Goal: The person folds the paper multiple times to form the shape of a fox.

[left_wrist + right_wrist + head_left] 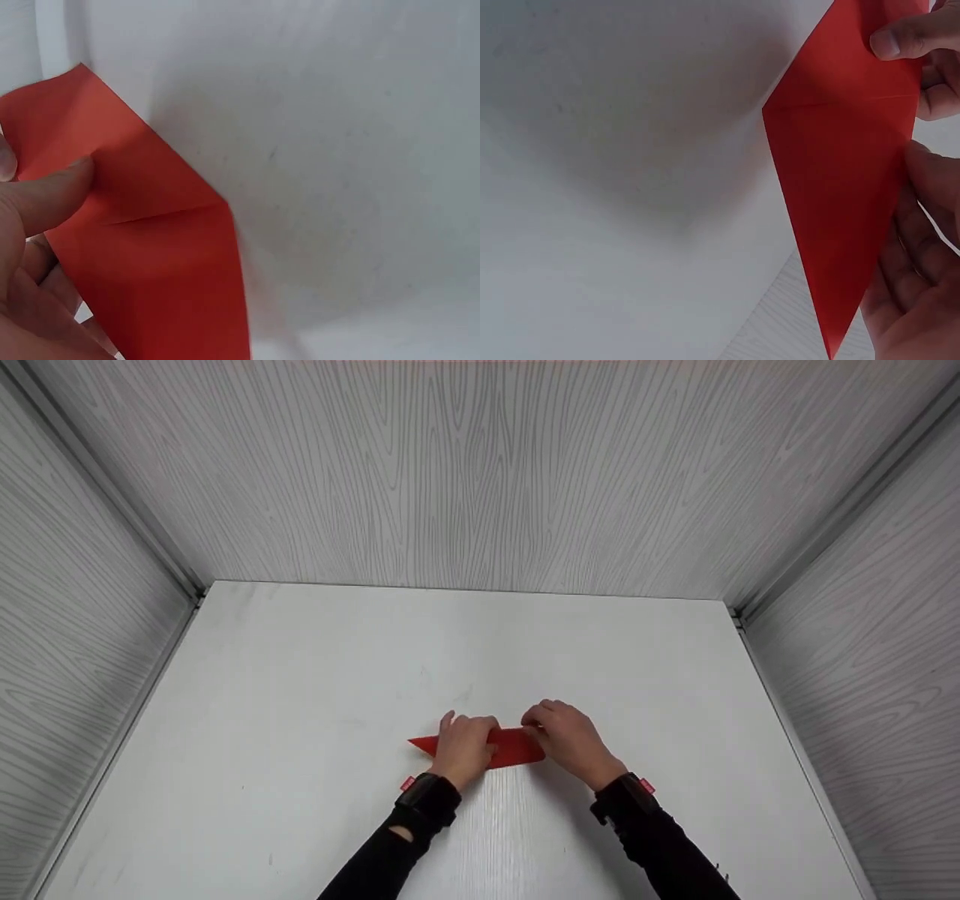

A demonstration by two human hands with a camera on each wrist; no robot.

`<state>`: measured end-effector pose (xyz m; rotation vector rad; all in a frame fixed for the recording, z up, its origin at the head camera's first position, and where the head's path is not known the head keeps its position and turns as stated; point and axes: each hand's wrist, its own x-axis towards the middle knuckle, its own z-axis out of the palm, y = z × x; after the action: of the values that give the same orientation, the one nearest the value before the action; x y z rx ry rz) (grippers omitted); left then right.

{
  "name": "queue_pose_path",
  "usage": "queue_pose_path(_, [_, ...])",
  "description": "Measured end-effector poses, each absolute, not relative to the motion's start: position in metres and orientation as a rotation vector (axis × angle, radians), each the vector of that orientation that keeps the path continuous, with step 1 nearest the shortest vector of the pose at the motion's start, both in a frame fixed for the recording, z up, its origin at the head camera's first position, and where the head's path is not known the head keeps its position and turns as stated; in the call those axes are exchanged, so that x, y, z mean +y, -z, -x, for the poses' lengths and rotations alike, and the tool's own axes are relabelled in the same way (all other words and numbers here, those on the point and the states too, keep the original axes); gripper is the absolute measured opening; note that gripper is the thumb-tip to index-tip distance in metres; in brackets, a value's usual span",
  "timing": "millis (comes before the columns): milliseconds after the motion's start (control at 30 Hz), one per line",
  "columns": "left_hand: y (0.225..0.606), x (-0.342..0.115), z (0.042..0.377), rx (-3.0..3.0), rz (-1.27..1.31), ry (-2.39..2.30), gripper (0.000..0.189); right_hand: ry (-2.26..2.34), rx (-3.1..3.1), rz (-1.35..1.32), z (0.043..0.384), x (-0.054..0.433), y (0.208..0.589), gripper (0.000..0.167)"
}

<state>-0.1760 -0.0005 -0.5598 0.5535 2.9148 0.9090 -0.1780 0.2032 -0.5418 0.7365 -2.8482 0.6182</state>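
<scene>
A folded sheet of red paper [516, 747] is held between both hands, low over the white table. My left hand [466, 746] grips its middle; in the left wrist view the thumb [64, 191] lies across the paper's face, with other fingers behind. At the paper's right end, my right hand [574, 739] holds the edge with bent fingers. The right wrist view has that hand's thumb [930, 169] at the long edge, fingers partly hidden behind the sheet. A crease crosses the red paper [840, 157], which narrows to a point at the bottom.
The white tabletop [300, 675] spreads around the hands. Grey wood-grain panels enclose it: a back wall [480, 472], a left wall [67, 622] and a right wall [877, 645]. Black bands are on both wrists, over dark sleeves [375, 855].
</scene>
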Motion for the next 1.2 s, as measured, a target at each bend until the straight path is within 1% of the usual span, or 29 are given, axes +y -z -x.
queue_pose_path(100, [0.562,-0.002,0.176,2.924,-0.533,-0.899,0.015,-0.677,-2.900,-0.712,0.179,0.206,0.544,0.011])
queue_pose_path(167, [0.563,-0.002,0.176,2.935,-0.514,-0.884,0.021,-0.703,-2.925,-0.700,0.180,0.208,0.546,0.011])
queue_pose_path(433, [0.573,-0.007,0.174,2.993,-0.448,-0.840,0.060,-0.724,-3.016,-0.615,0.189,0.212,0.551,0.009])
queue_pose_path(533, [0.577,-0.009,0.173,2.993,-0.454,-0.858,0.070,-0.723,-3.038,-0.605,0.194,0.213,0.553,0.008])
queue_pose_path(633, [0.582,-0.012,0.172,2.972,-0.508,-0.900,0.074,-0.711,-3.047,-0.614,0.198,0.214,0.556,0.007])
queue_pose_path(733, [0.585,-0.014,0.169,2.936,-0.587,-0.914,0.070,-0.688,-3.061,-0.622,0.200,0.215,0.558,0.007])
queue_pose_path(1033, [0.588,-0.016,0.163,2.953,-0.771,-0.773,0.038,-0.667,-3.078,-0.621,0.206,0.219,0.563,0.006])
queue_pose_path(1200, [0.588,-0.015,0.163,2.968,-0.796,-0.686,0.032,-0.647,-3.105,-0.600,0.207,0.219,0.566,0.004])
